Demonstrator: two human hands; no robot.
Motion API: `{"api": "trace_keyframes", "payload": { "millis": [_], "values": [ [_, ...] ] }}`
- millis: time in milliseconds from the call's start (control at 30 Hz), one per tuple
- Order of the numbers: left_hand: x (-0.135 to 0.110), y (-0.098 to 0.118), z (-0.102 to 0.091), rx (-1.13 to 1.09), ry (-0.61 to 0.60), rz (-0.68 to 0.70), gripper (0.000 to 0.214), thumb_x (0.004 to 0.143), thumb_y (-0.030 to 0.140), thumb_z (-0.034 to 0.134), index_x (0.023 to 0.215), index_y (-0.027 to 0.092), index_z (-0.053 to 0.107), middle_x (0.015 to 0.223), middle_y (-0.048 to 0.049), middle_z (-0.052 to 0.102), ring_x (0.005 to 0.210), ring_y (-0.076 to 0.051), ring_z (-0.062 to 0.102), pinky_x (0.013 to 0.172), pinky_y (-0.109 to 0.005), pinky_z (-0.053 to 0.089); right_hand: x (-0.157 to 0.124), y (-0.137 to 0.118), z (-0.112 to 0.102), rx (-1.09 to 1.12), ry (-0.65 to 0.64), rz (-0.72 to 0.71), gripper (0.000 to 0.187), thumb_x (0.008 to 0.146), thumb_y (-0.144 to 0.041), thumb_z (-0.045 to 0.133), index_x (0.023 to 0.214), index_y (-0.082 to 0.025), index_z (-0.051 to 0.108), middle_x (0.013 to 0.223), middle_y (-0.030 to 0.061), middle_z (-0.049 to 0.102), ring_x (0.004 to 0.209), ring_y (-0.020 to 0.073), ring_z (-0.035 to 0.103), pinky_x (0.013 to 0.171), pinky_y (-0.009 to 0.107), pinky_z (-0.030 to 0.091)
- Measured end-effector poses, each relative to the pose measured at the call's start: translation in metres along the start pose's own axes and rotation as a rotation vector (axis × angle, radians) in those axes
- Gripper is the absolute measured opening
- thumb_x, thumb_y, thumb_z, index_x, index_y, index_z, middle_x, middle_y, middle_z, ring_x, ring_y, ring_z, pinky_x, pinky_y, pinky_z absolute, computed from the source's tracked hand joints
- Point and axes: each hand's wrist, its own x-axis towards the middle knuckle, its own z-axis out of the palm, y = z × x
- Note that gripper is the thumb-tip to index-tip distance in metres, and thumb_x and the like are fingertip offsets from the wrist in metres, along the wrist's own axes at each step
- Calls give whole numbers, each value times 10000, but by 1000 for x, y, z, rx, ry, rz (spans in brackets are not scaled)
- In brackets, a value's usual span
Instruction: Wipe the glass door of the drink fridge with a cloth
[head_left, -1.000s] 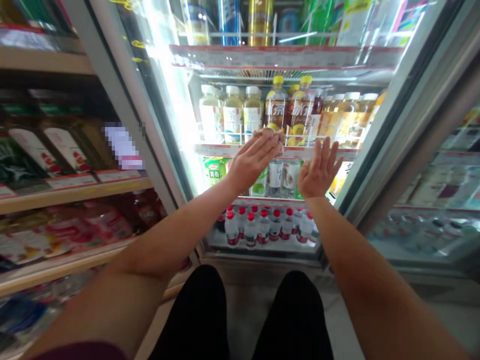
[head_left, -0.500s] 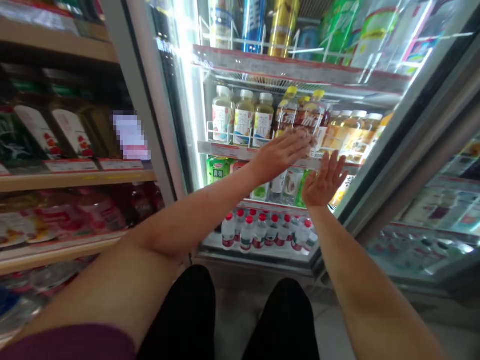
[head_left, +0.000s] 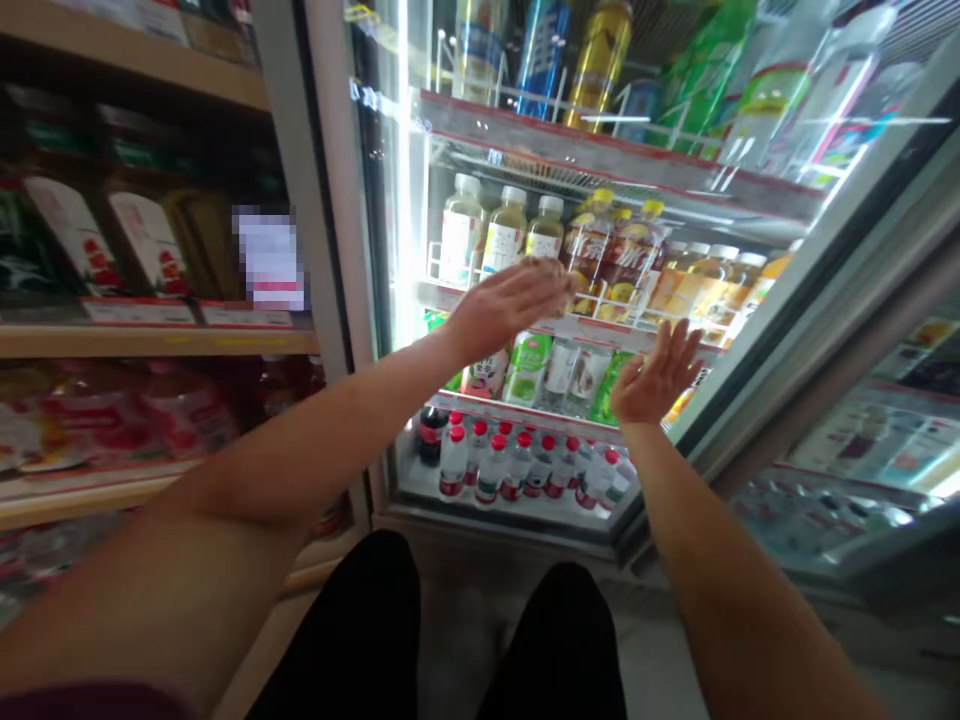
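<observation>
My left hand [head_left: 506, 305] is stretched out flat, palm down, in front of the middle fridge shelf. It holds nothing, and its fingertips are slightly blurred. Behind it stand white-capped bottles [head_left: 505, 235] and, just right of its fingers, yellow-capped tea bottles [head_left: 589, 245]. My right hand [head_left: 654, 378] is raised with fingers spread, near the right side of the fridge opening, below bottles of amber drink [head_left: 705, 280]. It too is bare. Whether either hand touches a bottle cannot be made out.
Red-capped water bottles [head_left: 517, 465] line the fridge bottom. Cans and bottles, among them a gold can [head_left: 598, 65], fill the upper shelf. A metal door frame [head_left: 757, 400] slants along the right. Wooden shelves [head_left: 150, 343] with drinks stand at left.
My left hand has moved left, away from the tea bottles and across the white-capped ones. My right hand has stayed nearly in place, still spread. The view has shifted and tilted slightly.
</observation>
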Motion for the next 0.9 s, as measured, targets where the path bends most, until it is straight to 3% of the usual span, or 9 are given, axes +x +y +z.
{"api": "trace_keyframes", "payload": {
  "millis": [100, 167, 233, 300, 367, 600, 700, 800, 900],
  "values": [
    [9, -23, -17, 58, 122, -244, 468, 1052, 94, 353, 1487, 202, 488, 1553, -38, 465, 1506, -220, 299, 1239, -493, 322, 0, 0, -1, 4, 4, -1, 677, 922, -288, 310, 1580, -130, 320, 1602, 170, 378, 1563, 311, 185, 1215, 637, 191],
    [-2, -21, -17, 59, 157, -301, 478, 1044, 87, 329, 1484, 175, 494, 1567, -53, 443, 1517, -227, 266, 1240, -492, 318, 0, -1, -2, 10, -6, 3, 674, 923, -291, 309, 1574, -117, 331, 1602, 173, 376, 1563, 313, 184, 1218, 633, 187],
    [-25, -7, -10, 22, 123, -244, 461, 1053, 90, 315, 1440, 184, 547, 1539, -37, 481, 1510, -207, 278, 1248, -472, 316, 0, -1, -2, 11, -8, 10, 671, 924, -294, 309, 1571, -117, 338, 1604, 173, 374, 1563, 313, 185, 1220, 637, 182],
    [-47, 6, -3, -72, -49, -25, 422, 1071, 108, 339, 1376, 234, 603, 1479, 13, 551, 1462, -146, 380, 1254, -408, 331, -1, -1, -1, 4, -1, 14, 666, 930, -292, 309, 1575, -127, 333, 1607, 170, 372, 1563, 305, 189, 1220, 641, 184],
    [-56, 4, -5, -100, -120, 52, 395, 1080, 132, 365, 1364, 265, 605, 1466, 38, 560, 1445, -127, 407, 1254, -395, 337, -1, 0, 0, -4, 6, 9, 663, 936, -289, 311, 1581, -136, 320, 1610, 169, 369, 1563, 297, 194, 1222, 638, 193],
    [-36, -48, -24, 20, 173, -333, 424, 1066, 148, 358, 1454, 196, 520, 1567, -26, 445, 1518, -205, 272, 1268, -465, 280, -2, 3, 2, 3, 29, -24, 658, 949, -295, 303, 1589, -142, 294, 1613, 167, 363, 1560, 311, 198, 1213, 662, 197],
    [-68, -31, -13, 43, 204, -222, 401, 1076, 129, 355, 1427, 164, 546, 1523, -53, 502, 1504, -196, 307, 1254, -430, 323, -3, 4, 3, 5, 36, -25, 660, 945, -289, 309, 1585, -127, 299, 1610, 176, 364, 1561, 315, 192, 1211, 664, 195],
    [-105, -24, -12, 4, 57, 24, 401, 1090, 109, 374, 1435, 229, 538, 1490, 1, 538, 1471, -164, 371, 1250, -407, 351, -3, 4, 3, 6, 38, -31, 655, 948, -274, 310, 1586, -125, 296, 1605, 174, 372, 1562, 314, 188, 1210, 665, 188],
    [-112, -51, -25, -32, 55, -62, 352, 1111, 196, 395, 1429, 228, 541, 1509, 14, 510, 1470, -172, 378, 1244, -428, 370, -3, 4, 4, 12, 43, -42, 650, 957, -280, 310, 1588, -126, 293, 1606, 173, 372, 1561, 316, 192, 1210, 659, 192]
  ]
}}
